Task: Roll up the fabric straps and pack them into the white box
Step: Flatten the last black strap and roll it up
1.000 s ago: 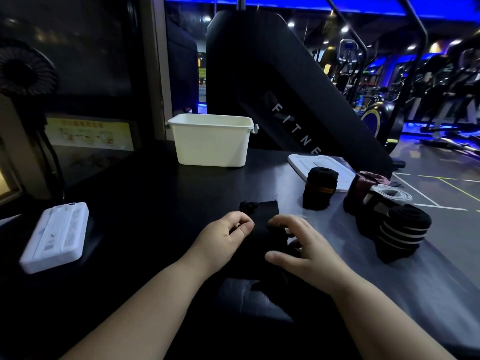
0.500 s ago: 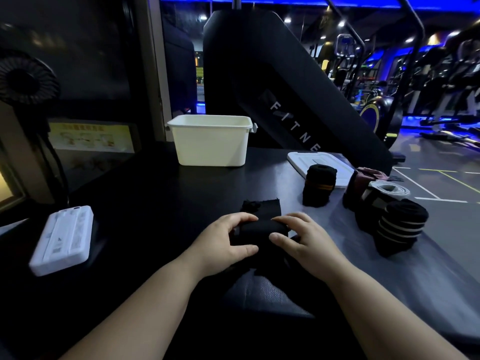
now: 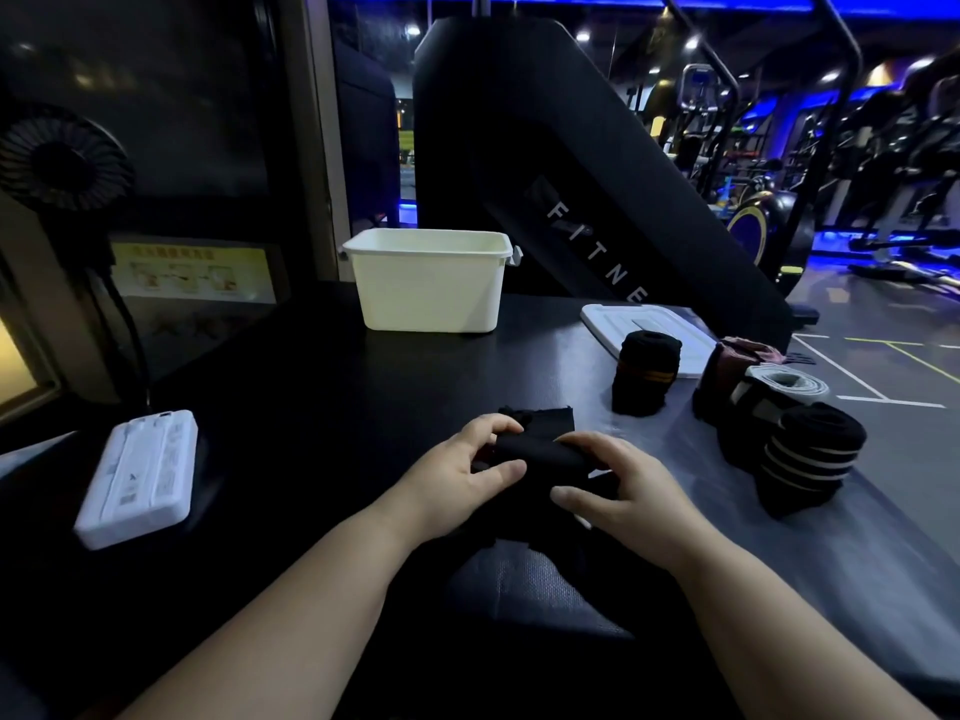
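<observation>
A black fabric strap (image 3: 540, 454) lies on the dark table, partly rolled into a thick tube, with its flat far end (image 3: 545, 418) still spread out. My left hand (image 3: 457, 478) grips the roll's left end, thumb in front and fingers curled over the top. My right hand (image 3: 623, 491) grips the right end the same way. The white box (image 3: 428, 283) stands open farther back at the middle of the table. Rolled straps stand at the right: a black one with an orange band (image 3: 644, 374), a striped black one (image 3: 805, 459), and a white-edged one (image 3: 769, 394).
The box's white lid (image 3: 644, 330) lies flat behind the rolls. A white rectangular device (image 3: 140, 475) rests at the left. A small black fan (image 3: 62, 158) stands at the far left. A large black gym machine (image 3: 571, 174) rises behind the table, whose right edge drops to the floor.
Both hands went from pressing the flat strap to gripping it, and the roll between them has grown thicker and moved a little away from me.
</observation>
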Demonstrator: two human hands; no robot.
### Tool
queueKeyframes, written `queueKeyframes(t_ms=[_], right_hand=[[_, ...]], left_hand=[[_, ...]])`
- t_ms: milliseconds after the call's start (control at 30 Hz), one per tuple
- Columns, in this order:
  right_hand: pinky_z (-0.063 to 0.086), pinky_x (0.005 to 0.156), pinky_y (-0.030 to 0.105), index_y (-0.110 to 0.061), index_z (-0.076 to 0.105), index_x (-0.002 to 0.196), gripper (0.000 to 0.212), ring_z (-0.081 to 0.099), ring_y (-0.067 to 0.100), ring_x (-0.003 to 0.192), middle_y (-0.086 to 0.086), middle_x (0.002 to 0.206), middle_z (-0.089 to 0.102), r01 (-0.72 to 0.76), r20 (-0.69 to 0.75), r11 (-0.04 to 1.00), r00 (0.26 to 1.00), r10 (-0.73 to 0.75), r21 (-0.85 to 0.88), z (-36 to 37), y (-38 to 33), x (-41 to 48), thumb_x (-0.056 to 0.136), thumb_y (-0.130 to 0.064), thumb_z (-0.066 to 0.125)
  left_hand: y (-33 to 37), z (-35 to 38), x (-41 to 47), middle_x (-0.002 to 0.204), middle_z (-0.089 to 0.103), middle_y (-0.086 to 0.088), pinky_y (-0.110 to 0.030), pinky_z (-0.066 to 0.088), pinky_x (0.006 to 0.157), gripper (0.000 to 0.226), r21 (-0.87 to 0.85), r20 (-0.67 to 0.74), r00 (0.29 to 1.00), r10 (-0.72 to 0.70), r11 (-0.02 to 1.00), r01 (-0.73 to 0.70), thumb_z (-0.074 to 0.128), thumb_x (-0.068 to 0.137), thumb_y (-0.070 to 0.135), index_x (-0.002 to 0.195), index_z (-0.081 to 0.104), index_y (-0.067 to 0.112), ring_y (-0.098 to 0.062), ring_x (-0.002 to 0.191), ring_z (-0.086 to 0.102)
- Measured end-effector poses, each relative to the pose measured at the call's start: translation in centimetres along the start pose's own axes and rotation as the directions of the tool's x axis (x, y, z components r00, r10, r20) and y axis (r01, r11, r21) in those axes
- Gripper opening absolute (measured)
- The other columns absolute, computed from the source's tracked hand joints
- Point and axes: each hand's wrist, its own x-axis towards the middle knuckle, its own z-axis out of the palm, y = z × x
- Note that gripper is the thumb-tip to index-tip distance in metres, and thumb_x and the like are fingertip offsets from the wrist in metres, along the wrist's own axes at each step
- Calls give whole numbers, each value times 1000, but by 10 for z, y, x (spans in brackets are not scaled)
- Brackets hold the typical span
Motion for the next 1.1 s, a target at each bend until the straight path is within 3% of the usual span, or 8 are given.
queueKeyframes(t_ms=[100,167,267,367,567,700,967,1100], right_hand=[[48,92,25,-38,63,113,48,57,-1,102,-24,113,52,-4,-30,1000,1000,4,-20,1,1,1,70,-60,62],[48,93,26,-32,64,115,52,57,-2,103,-26,115,49,-11,-32,1000,999,10,-10,2,2,3,73,-64,60],[49,92,29,-47,55,117,37,59,-1,100,-20,112,57,-25,-19,999,999,26,38,2,2,3,81,-51,67],[52,86,28,-60,47,114,50,62,5,95,-14,109,61,-29,15,996,1000,27,84,1,2,2,68,-59,67],[49,82,17,-67,46,109,52,60,0,94,-11,115,58,7,22,1000,1000,-7,24,1,7,5,76,-40,75],[48,86,22,-71,43,109,43,62,-2,90,-16,117,57,-8,23,1000,1000,8,10,4,7,9,74,-56,64],[45,83,22,-55,51,110,41,59,-3,93,-20,105,62,-54,-7,998,999,54,26,5,5,9,73,-70,46],[38,82,10,-48,51,118,35,51,-9,99,-30,112,50,-43,-36,999,998,43,6,5,1,7,84,-58,56]], left_hand=[[5,1,4,107,53,8,-19,45,88,29,47,7,1000,-25,999,25,56,95,35,124,52,38,-8,99,56],[7,2,8,109,52,6,-21,42,87,28,76,4,999,-50,996,50,52,96,40,124,52,38,-9,101,54],[10,3,12,103,54,9,-19,42,82,27,81,-4,996,-93,992,93,50,96,44,122,53,37,-10,101,55],[10,5,16,98,58,10,-23,44,84,24,72,-24,993,-113,991,114,50,96,45,116,56,34,-12,98,58],[5,9,18,113,61,7,-25,44,91,24,66,-62,993,-103,992,107,48,97,44,117,57,34,-10,103,57],[3,11,11,132,45,10,-18,32,101,35,60,-80,997,-12,998,17,49,99,34,134,48,33,-4,118,43],[2,10,7,127,48,9,-29,42,104,38,34,-25,1000,14,999,-13,59,94,32,129,49,41,-5,114,49],[3,9,10,122,52,8,-32,46,99,32,23,-25,1000,-3,1000,4,57,94,35,125,51,41,-7,110,53]])
